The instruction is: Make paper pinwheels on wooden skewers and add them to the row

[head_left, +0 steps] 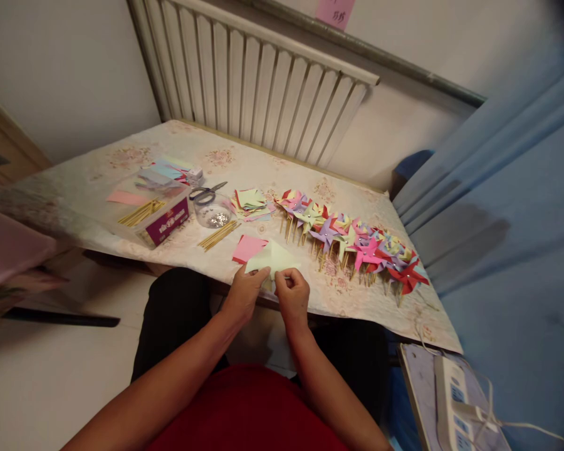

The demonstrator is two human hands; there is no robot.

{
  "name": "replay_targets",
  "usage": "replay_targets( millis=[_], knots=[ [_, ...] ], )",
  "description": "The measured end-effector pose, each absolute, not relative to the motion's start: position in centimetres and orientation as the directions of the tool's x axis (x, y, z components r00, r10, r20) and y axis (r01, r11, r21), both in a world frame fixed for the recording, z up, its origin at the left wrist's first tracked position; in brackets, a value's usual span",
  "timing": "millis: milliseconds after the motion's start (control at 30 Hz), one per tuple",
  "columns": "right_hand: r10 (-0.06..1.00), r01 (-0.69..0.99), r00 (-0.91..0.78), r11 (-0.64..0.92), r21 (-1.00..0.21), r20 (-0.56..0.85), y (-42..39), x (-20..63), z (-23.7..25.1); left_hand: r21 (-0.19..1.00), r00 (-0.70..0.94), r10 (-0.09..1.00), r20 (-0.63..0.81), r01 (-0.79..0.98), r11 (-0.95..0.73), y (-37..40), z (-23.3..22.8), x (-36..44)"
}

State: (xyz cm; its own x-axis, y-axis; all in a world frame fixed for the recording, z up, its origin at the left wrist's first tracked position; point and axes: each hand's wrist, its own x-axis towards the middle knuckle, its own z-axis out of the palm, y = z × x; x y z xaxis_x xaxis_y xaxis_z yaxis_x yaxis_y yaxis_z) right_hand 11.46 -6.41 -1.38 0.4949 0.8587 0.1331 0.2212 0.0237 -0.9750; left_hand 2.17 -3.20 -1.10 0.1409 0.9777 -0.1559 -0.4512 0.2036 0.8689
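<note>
A pale green sheet of paper (276, 255) with a crease is held at the table's front edge, its corners raised. My left hand (247, 286) pinches its left side between thumb and fingers. At its lower right, my right hand (292, 290) closes thumb and fingertips on the same paper. Just behind lie pink paper squares (249, 247). A bundle of thin wooden sticks (219, 235) rests to the left, by a clear round dish of small metallic pins (216, 217). Finished paper pinwheels (348, 241) on sticks lie in rows to the right.
Scissors (208, 193) lie across the dish. A clear box with a purple label (168, 222) holds more sticks at left. Coloured paper squares (251, 202) are stacked behind. A radiator (258, 81) stands behind the table; a power strip (452, 401) sits at lower right.
</note>
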Motion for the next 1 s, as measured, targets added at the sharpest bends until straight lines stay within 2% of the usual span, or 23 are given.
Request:
replay_targets(
  millis=[467, 600, 667, 733, 833, 933, 1000],
  knots=[
    [0.864, 0.212, 0.486, 0.034, -0.977, 0.136, -6.8, 11.5, -1.2, 0.895, 0.159, 0.97, -0.182, -0.382, 0.231, -3.2, -0.4, 2.0],
    [0.762, 0.191, 0.625, 0.062, -0.98, 0.17, -6.7, 13.5, -0.9, 0.897, 0.215, 0.956, -0.199, -0.353, 0.266, -2.8, -0.4, 1.2],
    [0.743, 0.151, 0.65, 0.083, -0.985, 0.162, -6.2, 15.2, -0.6, 0.902, 0.259, 0.941, -0.219, -0.313, 0.296, -2.5, -0.4, 0.7],
    [0.799, 0.093, 0.59, 0.068, -0.993, 0.11, -5.7, 16.7, -0.3, 0.907, 0.306, 0.925, -0.226, -0.279, 0.314, -2.2, -0.3, 0.3],
    [0.938, -0.062, 0.338, -0.061, -0.996, -0.079, -5.2, 17.9, -0.1, 0.909, 0.382, 0.892, -0.241, -0.233, 0.345, -2.0, 0.1, 0.0],
    [0.971, -0.201, 0.095, -0.199, -0.959, -0.221, -5.1, 17.9, -0.1, 0.921, 0.43, 0.867, -0.252, -0.168, 0.351, -1.9, 0.6, -0.2],
    [0.966, -0.242, 0.015, -0.248, -0.938, -0.26, -5.1, 17.5, -0.1, 0.934, 0.457, 0.855, -0.246, -0.125, 0.336, -1.8, 0.7, -0.2]
  ],
)
